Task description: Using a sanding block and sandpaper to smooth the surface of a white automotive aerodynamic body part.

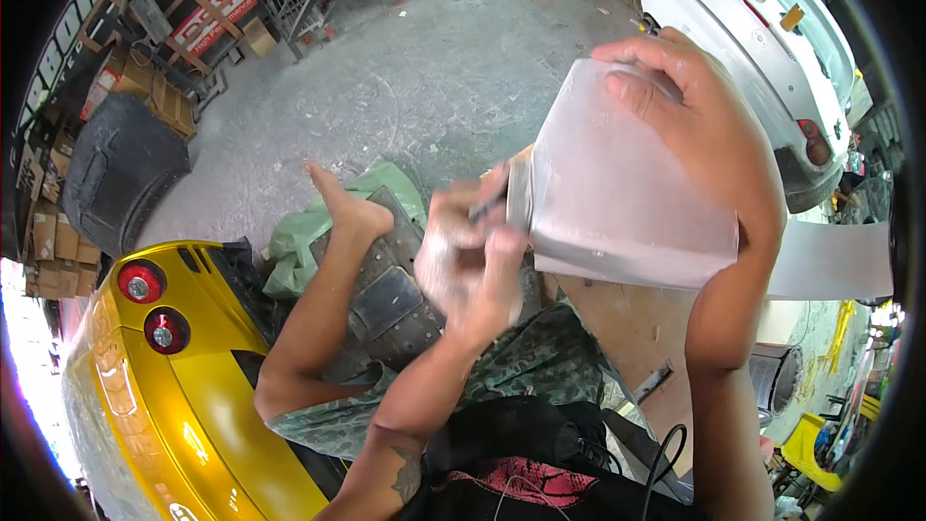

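Observation:
A pale grey, smooth car body part (627, 183) with a broad angular end is held up in front of me, and a long strip of it seems to run off to the right behind my forearm. My right hand (709, 106) grips its upper right edge, fingers over the top and thumb on the face. At its left edge my left hand (468, 265) is closed, dusted white and blurred by motion. A narrow grey piece (519, 195) lies between those fingers and the edge; what it is I cannot make out.
A yellow car rear (178, 367) stands close at left, and a white bumper (762, 48) at upper right. A dark metal plate (391, 294) and green plastic sheeting (289, 246) lie by my bare leg. A black car panel (125, 169) leans near boxes.

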Available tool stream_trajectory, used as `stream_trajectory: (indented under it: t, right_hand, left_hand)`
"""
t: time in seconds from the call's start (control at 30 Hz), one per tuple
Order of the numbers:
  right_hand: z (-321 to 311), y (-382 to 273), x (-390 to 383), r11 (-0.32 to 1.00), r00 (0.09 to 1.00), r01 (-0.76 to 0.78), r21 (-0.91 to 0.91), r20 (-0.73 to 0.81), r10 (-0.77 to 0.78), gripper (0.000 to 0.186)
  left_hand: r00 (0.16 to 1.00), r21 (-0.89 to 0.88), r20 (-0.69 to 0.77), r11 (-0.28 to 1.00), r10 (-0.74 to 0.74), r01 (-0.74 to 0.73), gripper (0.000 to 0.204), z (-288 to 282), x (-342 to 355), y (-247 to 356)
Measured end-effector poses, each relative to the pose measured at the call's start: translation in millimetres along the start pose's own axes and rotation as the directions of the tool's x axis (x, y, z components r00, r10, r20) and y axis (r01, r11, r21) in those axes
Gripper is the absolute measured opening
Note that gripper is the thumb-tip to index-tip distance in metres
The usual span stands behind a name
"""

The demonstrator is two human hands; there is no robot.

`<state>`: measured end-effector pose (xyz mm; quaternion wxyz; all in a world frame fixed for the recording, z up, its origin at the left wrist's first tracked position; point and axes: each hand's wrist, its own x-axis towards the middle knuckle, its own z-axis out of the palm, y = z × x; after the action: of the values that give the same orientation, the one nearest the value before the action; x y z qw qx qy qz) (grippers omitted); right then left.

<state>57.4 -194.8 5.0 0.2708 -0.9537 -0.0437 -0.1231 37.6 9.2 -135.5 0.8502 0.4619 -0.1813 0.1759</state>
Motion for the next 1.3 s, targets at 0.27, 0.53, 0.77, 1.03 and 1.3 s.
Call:
stream_trajectory:
  t: [0.27, 0.53, 0.77, 1.03, 1.3]
  right_hand:
    - [0.2, -4.3, -3.2, 0.991, 0.993, 0.109, 0.077, -0.058, -0.105, 0.031]
    - [2.0, -4.7, -5.8, 0.997, 0.995, 0.079, -0.022, -0.061, -0.080, 0.028]
    - [2.2, 5.3, 7.1, 0.998, 0.997, 0.056, 0.018, -0.053, -0.055, 0.032]
    - [0.6, 1.9, 4.6, 0.994, 0.996, 0.085, 0.075, -0.046, -0.081, 0.031]
    - [-1.0, -3.1, 1.1, 0.988, 0.999, 0.016, 0.154, 0.035, -0.022, 0.033]
  left_hand:
    - [0.996, -0.043, -0.041, 0.997, -0.074, 0.072, 0.034, 11.3, 18.4, 6.2]
    - [0.994, 0.272, -0.109, 0.961, -0.013, 0.043, 0.032, 21.2, 18.5, 19.4]
    - [0.996, -0.015, -0.088, 1.000, 0.026, -0.027, 0.036, 19.0, 6.7, 18.5]
    - [0.997, 0.047, -0.049, 0.997, 0.065, -0.063, 0.036, 17.1, 1.4, 15.8]
    - [0.999, 0.117, -0.053, 0.993, -0.013, 0.019, 0.034, 6.1, 6.4, 1.4]
